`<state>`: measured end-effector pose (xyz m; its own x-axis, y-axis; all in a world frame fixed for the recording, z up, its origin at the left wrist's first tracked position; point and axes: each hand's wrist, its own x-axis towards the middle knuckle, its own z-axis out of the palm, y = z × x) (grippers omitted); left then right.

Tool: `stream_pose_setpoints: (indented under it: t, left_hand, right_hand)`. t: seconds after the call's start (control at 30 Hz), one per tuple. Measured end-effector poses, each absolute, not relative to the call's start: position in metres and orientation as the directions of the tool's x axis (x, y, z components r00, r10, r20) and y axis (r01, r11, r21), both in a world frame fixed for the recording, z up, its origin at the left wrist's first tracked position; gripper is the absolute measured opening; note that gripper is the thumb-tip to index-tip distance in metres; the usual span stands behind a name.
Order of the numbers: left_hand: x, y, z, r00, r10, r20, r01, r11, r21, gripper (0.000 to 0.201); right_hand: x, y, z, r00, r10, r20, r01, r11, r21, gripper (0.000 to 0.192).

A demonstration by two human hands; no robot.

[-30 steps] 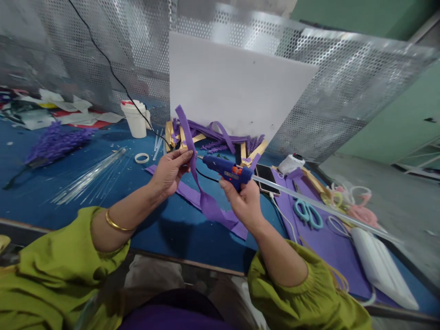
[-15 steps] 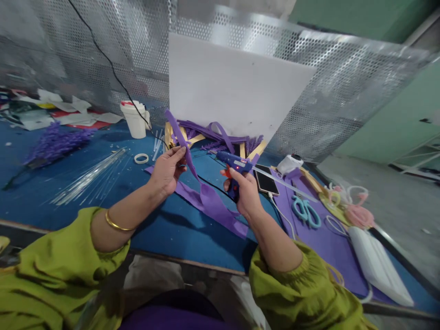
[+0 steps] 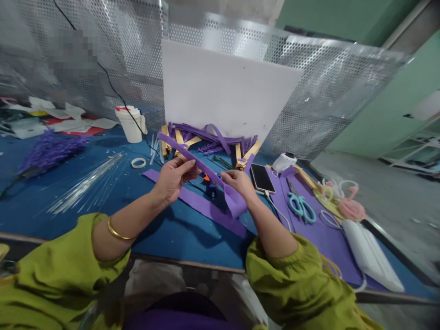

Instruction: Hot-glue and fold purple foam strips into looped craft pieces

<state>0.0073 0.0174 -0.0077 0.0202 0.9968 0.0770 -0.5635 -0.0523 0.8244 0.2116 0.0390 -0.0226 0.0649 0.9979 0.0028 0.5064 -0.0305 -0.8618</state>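
Note:
A long purple strip [image 3: 202,166] is stretched slantwise between my two hands. My left hand [image 3: 173,178] pinches it near its upper left part, thumb on top. Farther along, my right hand [image 3: 239,182] is closed on the same strip, whose loose end folds down below the fingers. Behind and beneath the strip, a blue glue gun [image 3: 210,187] with an orange trigger lies on the table, partly hidden by it. A second flat purple strip [image 3: 206,208] lies on the blue tabletop under my hands.
Purple flower sprigs with gold strips [image 3: 178,137] lie at the white board [image 3: 223,87]. To the right are a phone [image 3: 263,178], blue-handled scissors [image 3: 300,206] and a white power strip [image 3: 373,254]. Leftward stand a white cup [image 3: 129,124], a tape roll [image 3: 138,162] and clear sticks [image 3: 91,181].
My right hand has let go of the glue gun, which now lies on the table, and has taken hold of the purple strip. The strip is now drawn out between both hands.

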Motion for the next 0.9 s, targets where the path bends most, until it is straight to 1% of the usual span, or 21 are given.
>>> stream_pose_setpoints:
  t: [0.07,0.1,0.13,0.17,0.2,0.23,0.37,0.43,0.53,0.6,0.7,0.73,0.8,0.9]
  left_hand:
    - [0.010,0.013,-0.010,0.062,0.993,0.103,-0.525,-0.056,0.849,0.026]
    - [0.012,0.011,-0.011,0.086,0.990,0.115,-0.500,-0.057,0.864,0.027]
    - [0.014,0.008,-0.013,0.110,0.986,0.126,-0.476,-0.058,0.877,0.026]
    - [0.015,0.007,-0.014,0.131,0.982,0.135,-0.456,-0.062,0.888,0.026]
    - [0.017,0.005,-0.016,0.145,0.979,0.144,-0.440,-0.067,0.895,0.026]
    - [0.018,0.004,-0.018,0.155,0.976,0.152,-0.429,-0.072,0.900,0.025]
    - [0.021,-0.001,-0.022,0.179,0.969,0.171,-0.382,-0.091,0.920,0.024]
    - [0.022,-0.002,-0.022,0.198,0.964,0.179,-0.352,-0.100,0.931,0.022]
    - [0.022,-0.003,-0.022,0.208,0.962,0.176,-0.332,-0.100,0.938,0.021]
    - [0.022,-0.003,-0.021,0.198,0.966,0.165,-0.340,-0.090,0.936,0.023]
    - [0.022,-0.002,-0.021,0.179,0.972,0.152,-0.359,-0.080,0.930,0.024]
    - [0.022,-0.002,-0.020,0.177,0.972,0.152,-0.361,-0.080,0.929,0.024]
    - [0.023,-0.003,-0.020,0.184,0.970,0.160,-0.351,-0.087,0.932,0.023]
    - [0.024,-0.005,-0.021,0.210,0.961,0.182,-0.309,-0.111,0.945,0.022]
  right_hand:
    - [0.214,0.027,-0.010,0.109,0.983,0.149,0.523,0.071,-0.849,0.017]
    - [0.212,0.019,-0.004,0.101,0.943,0.317,0.498,0.228,-0.837,0.022]
    - [0.208,0.010,0.002,0.054,0.900,0.432,0.448,0.364,-0.816,0.025]
    - [0.204,0.001,0.006,0.017,0.870,0.493,0.400,0.446,-0.800,0.025]
    - [0.198,-0.007,0.010,-0.029,0.851,0.524,0.388,0.493,-0.779,0.022]
    - [0.193,-0.013,0.012,-0.064,0.836,0.545,0.416,0.519,-0.747,0.017]
    - [0.183,-0.024,0.008,-0.083,0.738,0.670,0.627,0.561,-0.540,0.006]
    - [0.183,-0.023,0.003,-0.096,0.715,0.693,0.674,0.559,-0.483,0.009]
    - [0.186,-0.022,-0.001,-0.116,0.711,0.693,0.676,0.568,-0.469,0.015]
    - [0.188,-0.022,0.000,-0.108,0.724,0.682,0.620,0.585,-0.523,0.014]
    - [0.190,-0.023,0.002,-0.015,0.782,0.623,0.480,0.552,-0.681,0.019]
    - [0.190,-0.023,0.003,0.014,0.797,0.604,0.452,0.534,-0.714,0.019]
    - [0.188,-0.023,0.002,0.025,0.804,0.594,0.445,0.523,-0.727,0.015]
    - [0.185,-0.024,-0.002,-0.027,0.783,0.621,0.508,0.545,-0.666,0.006]
